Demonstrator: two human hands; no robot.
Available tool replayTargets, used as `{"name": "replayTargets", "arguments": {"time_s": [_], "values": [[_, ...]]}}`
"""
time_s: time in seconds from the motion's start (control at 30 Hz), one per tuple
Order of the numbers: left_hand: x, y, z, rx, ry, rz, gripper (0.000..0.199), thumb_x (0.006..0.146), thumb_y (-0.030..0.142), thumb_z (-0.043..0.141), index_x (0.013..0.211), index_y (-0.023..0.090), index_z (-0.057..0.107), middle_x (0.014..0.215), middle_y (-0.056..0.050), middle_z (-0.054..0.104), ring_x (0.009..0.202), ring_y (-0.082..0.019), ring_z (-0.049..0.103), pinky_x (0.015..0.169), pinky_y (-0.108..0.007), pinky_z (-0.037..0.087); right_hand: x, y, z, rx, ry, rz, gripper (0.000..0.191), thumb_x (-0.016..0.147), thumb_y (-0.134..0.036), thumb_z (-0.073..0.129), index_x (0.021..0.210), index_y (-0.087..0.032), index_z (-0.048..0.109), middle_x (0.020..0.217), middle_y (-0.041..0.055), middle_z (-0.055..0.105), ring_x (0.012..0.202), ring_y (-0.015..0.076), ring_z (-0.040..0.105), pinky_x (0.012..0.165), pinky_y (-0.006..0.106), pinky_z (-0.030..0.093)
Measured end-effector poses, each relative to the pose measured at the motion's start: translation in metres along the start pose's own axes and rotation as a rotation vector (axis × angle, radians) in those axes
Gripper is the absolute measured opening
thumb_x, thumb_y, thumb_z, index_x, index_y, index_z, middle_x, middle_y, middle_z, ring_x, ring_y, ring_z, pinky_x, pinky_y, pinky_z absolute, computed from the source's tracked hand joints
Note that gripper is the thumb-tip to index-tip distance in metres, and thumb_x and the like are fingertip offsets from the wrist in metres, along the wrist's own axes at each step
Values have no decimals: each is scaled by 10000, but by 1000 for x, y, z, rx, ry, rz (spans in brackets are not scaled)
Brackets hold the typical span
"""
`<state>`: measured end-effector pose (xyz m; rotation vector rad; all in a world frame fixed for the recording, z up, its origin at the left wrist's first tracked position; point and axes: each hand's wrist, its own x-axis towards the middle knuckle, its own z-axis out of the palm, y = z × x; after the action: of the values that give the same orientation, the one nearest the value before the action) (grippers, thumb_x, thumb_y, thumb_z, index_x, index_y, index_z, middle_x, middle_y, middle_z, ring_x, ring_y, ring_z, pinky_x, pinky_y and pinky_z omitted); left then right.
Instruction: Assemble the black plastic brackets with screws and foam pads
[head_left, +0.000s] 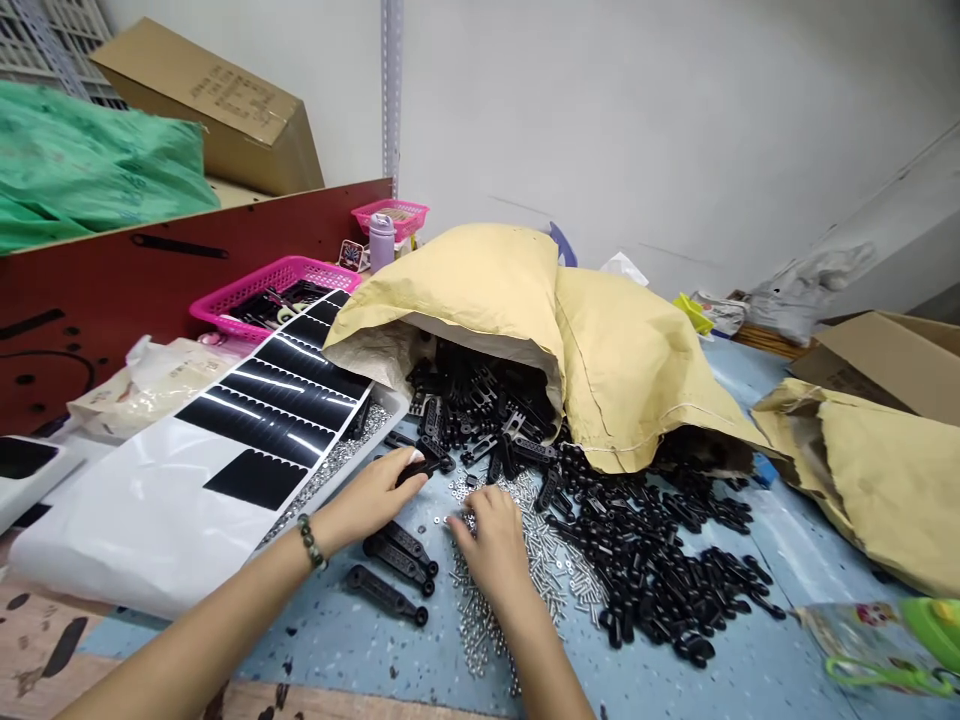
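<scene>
My left hand (379, 497) is closed on a black plastic arm (417, 468), its thumb and fingers pinching the part, which the hand partly hides. To its right, my right hand (491, 535) reaches into a pile of small metal screws (541, 530) and washers, thumb apart from the bent fingers; nothing shows between them. Several finished-looking black arms (386, 595) lie side by side below my left hand. More black arms spill from an open paper sack (457, 285) behind the hands. Small black plastic pieces (660, 570) are heaped right of the screws.
A second paper sack (630, 350) leans beside the first. On the left, a sheet of black labels (150, 520) overlies a tray (345, 462) of metal bits, near a pink basket (289, 270). A bottle (862, 640) lies at the right, below another paper sack (892, 480).
</scene>
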<state>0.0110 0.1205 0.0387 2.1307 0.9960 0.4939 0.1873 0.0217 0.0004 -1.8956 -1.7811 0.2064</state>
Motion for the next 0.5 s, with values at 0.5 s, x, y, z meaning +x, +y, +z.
{"name": "replayTargets", "arguments": {"time_s": [0.5], "values": [[-4,-15,21,89,-266,197,252,925,258,433,802,206,647,940,-49,596,924,-219,516,842,-334,395,-23,0,9,68,-6,-190,157,872,-104,563,930,-229,639,872,40,639,840,222,561,793,368,436]]}}
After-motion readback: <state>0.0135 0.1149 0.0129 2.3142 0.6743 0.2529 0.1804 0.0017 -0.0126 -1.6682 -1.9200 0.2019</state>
